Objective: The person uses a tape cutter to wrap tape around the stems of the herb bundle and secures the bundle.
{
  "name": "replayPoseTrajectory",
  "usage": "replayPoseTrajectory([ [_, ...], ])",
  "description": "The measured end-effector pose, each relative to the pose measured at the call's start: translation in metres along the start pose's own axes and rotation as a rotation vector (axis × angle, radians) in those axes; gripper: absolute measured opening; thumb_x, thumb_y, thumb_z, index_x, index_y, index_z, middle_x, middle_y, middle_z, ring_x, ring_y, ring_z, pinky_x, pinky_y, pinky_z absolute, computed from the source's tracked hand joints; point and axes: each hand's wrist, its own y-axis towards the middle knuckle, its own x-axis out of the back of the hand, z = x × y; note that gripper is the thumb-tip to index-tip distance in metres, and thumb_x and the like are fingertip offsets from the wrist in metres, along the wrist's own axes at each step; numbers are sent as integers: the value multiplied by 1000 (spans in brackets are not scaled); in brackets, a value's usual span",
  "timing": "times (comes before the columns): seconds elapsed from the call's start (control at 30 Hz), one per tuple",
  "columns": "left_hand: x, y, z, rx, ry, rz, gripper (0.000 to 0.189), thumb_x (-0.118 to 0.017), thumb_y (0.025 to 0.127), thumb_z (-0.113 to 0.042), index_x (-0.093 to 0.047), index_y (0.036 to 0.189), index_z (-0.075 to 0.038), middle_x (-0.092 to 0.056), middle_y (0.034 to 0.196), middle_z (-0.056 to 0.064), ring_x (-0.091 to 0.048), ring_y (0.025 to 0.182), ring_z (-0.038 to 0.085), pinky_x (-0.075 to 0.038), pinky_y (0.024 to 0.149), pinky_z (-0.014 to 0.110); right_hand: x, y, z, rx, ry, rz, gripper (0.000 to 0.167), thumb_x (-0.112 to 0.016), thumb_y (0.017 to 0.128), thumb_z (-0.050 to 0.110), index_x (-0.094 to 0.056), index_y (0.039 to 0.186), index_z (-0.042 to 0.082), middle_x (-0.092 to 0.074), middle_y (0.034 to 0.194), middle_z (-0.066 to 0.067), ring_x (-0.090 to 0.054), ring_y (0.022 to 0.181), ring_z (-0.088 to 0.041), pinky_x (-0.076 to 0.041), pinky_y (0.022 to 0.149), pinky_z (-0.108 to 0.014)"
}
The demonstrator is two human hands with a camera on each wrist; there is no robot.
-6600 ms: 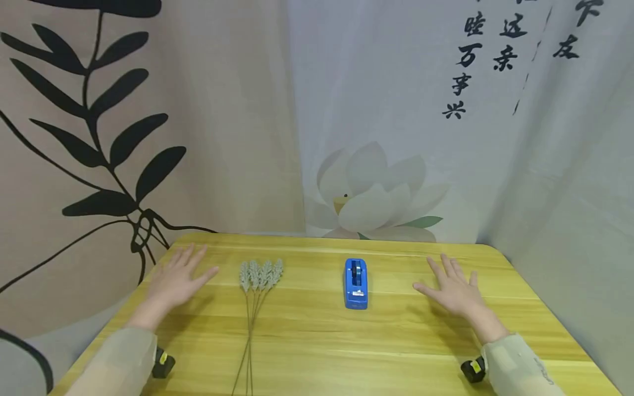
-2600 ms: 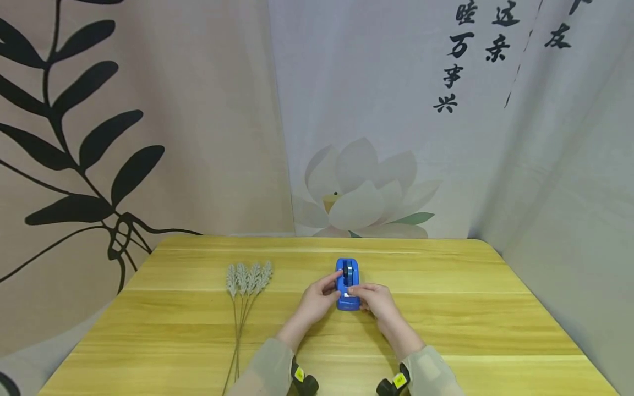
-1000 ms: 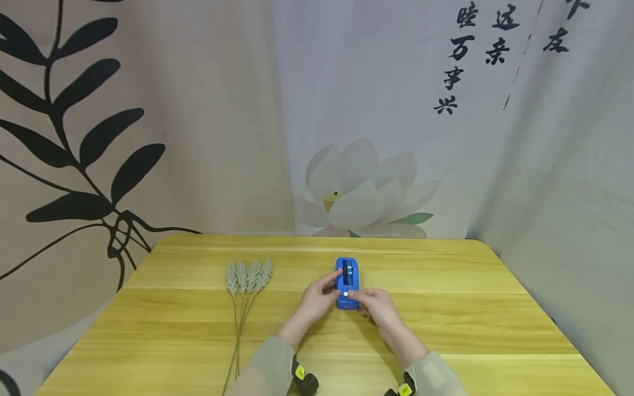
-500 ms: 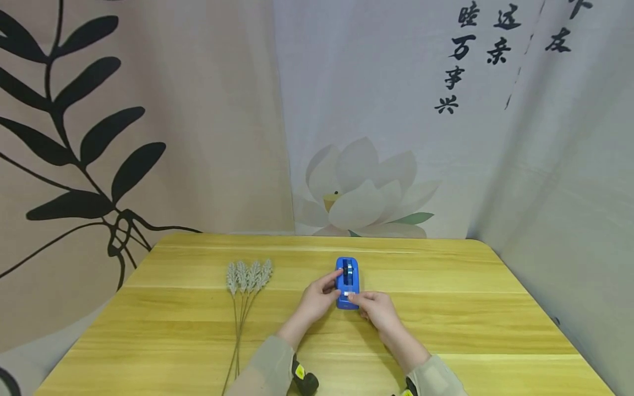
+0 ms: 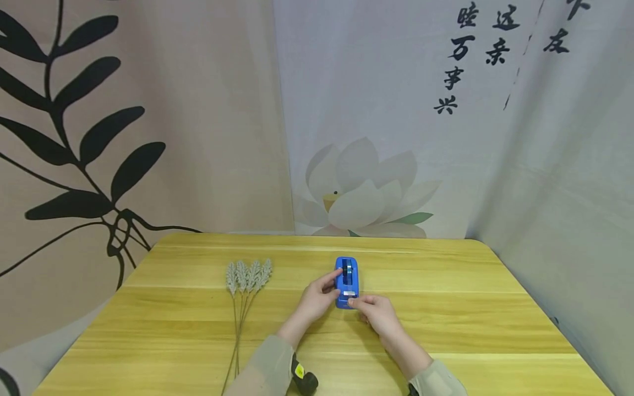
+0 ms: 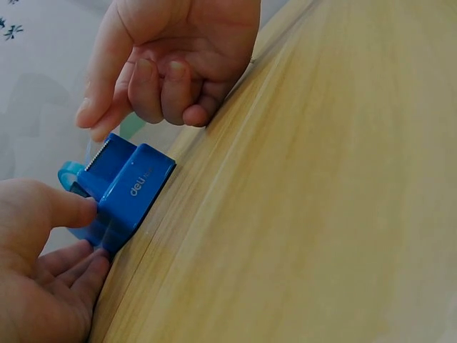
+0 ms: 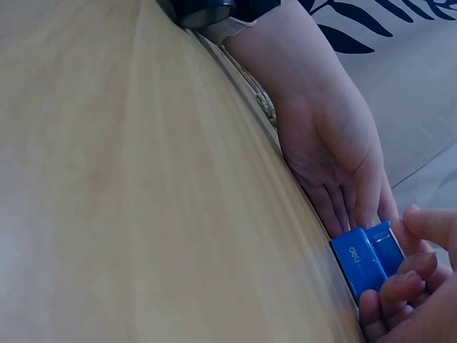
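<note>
A blue tape dispenser (image 5: 353, 283) with a toothed cutter stands upright on the wooden table (image 5: 446, 330). My left hand (image 5: 316, 303) grips its left side, thumb near the front and index finger up by the tape roll (image 6: 69, 174). My right hand (image 5: 380, 316) is at the cutter end, thumb and index finger pinched together just above the teeth in the left wrist view. A faint clear strip of tape (image 6: 88, 151) runs from the roll toward those fingertips. The right hand's other fingers are curled in.
Several pale grey dried flower stems (image 5: 250, 278) lie to the left of the left hand, crossing low down. A printed curtain (image 5: 228, 121) hangs behind the table, and another pale cloth closes off the right side.
Both hands have come from wide apart to the dispenser. Over the last second the right hand has moved slightly toward me along the dispenser's front; the left hand has stayed put.
</note>
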Motion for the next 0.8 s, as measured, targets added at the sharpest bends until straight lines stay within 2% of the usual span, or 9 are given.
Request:
replayPoseTrajectory([
  [0.23,0,0,1,11,7,-1,46,-60,94,-6,-55,138,-21,-55,132,23,-55,118,36,-44,99,48,0,-4,0,-16,-7,-9,24,-75,83,20,-71,88,-3,-58,70,-2,-45,59,-12,-43,55,-23],
  [0.37,-1,0,-1,5,12,-3,46,-60,94,-7,-56,138,-21,-54,133,23,-54,119,37,-44,98,49,0,-7,0,-14,-1,-4,23,-74,83,18,-70,90,-4,-62,78,-5,-48,62,-12,-47,60,-25],
  [0.8,0,-2,-4,17,4,-13,46,-60,94,-6,-55,138,-19,-54,133,23,-54,119,37,-44,99,49,0,-12,1,-8,-4,9,21,-73,83,16,-71,89,-5,-60,75,-2,-45,61,-11,-44,59,-24],
])
